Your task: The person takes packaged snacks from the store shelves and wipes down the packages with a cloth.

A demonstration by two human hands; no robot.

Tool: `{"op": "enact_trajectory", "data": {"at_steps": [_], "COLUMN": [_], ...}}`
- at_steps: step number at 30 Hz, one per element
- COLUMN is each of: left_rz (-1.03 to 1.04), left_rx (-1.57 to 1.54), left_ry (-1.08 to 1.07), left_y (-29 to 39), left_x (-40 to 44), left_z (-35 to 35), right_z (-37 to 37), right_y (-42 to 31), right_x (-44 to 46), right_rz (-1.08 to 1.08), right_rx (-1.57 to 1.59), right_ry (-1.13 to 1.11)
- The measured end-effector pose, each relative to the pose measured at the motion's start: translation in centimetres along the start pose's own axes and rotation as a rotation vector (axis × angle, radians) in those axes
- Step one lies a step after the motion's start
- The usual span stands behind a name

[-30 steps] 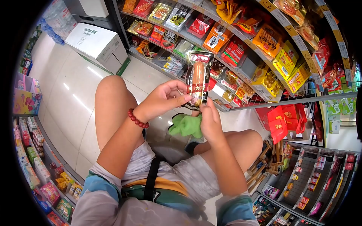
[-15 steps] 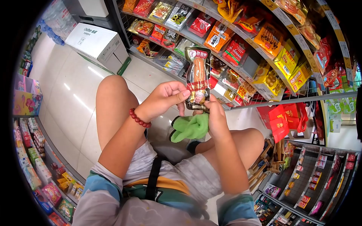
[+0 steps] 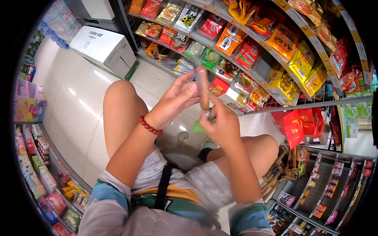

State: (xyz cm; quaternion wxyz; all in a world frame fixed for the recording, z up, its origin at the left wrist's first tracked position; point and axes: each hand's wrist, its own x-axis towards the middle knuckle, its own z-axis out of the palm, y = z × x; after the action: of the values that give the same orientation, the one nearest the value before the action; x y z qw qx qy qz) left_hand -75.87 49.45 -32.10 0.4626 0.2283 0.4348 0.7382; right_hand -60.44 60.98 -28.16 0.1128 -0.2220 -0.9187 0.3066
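A packaged sausage (image 3: 203, 87) stands upright between my hands, blurred by motion, with its clear side turned and its printed label not readable. My left hand (image 3: 179, 96), with a red bead bracelet on the wrist, is at the left side of the pack, its fingers curled around the edge. My right hand (image 3: 221, 121) pinches the lower end of the pack. A green cloth (image 3: 199, 127) shows partly behind my right fingers; how it is held is hidden.
Shelves of snack packets (image 3: 229, 38) stand ahead and to the right. A white carton (image 3: 103, 46) sits on the tiled floor at upper left. Red bags (image 3: 301, 125) and wooden pieces (image 3: 281, 169) are at right. More shelves (image 3: 65, 185) line the lower left.
The pack has turned so that its broad printed front no longer shows. The green cloth is now mostly hidden behind my right hand, which has moved slightly down.
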Motion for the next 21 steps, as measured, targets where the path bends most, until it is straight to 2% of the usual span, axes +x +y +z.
{"op": "enact_trajectory", "data": {"at_steps": [1,2,4,6,9,10,13,15,16,18,20,21], "left_rz": [-0.055,-0.111,-0.124,-0.122,-0.148,-0.15,-0.178,-0.202,-0.21,-0.148,-0.145,-0.099], "left_rx": [-0.144,-0.288,-0.278,-0.282,-0.345,-0.347,-0.499,-0.678,-0.683,-0.62,-0.621,-0.461], "left_ry": [-0.029,-0.056,-0.05,-0.058,-0.04,-0.038,0.014,0.01,0.012,-0.011,-0.04,0.045], "left_y": [0.4,0.8,1.2,1.4,1.6,1.5,1.0,0.8,0.7,1.0,1.9,2.4], "left_x": [-0.1,-0.2,-0.4,-0.2,0.0,0.1,0.0,-0.3,-0.3,-0.6,-1.0,-1.1], "left_z": [0.1,0.3,0.5,0.6,0.7,0.8,0.9,0.7,0.7,1.1,1.8,2.6], "right_z": [1.0,1.2,1.3,0.5,-0.7,-1.2,-2.4,-0.9,-0.5,-1.3,-2.2,-2.6], "right_y": [0.7,0.3,-0.9,-1.4,-0.3,-0.1,-1.2,-0.9,-0.8,-1.0,-1.4,-1.3], "right_x": [-0.4,-0.6,-1.0,-1.0,-0.6,-0.6,-0.7,-1.0,-1.1,-1.2,-1.1,-1.1], "right_rz": [-0.161,-0.16,-0.186,-0.112,0.072,0.075,-0.075,-0.122,-0.179,-0.158,0.227,0.33], "right_rx": [-0.115,-0.105,0.047,0.111,0.482,0.483,0.071,-0.031,-0.137,-0.128,0.297,0.436], "right_ry": [0.034,0.035,-0.061,-0.087,-0.073,-0.075,-0.008,0.03,0.068,0.08,-0.019,-0.095]}}
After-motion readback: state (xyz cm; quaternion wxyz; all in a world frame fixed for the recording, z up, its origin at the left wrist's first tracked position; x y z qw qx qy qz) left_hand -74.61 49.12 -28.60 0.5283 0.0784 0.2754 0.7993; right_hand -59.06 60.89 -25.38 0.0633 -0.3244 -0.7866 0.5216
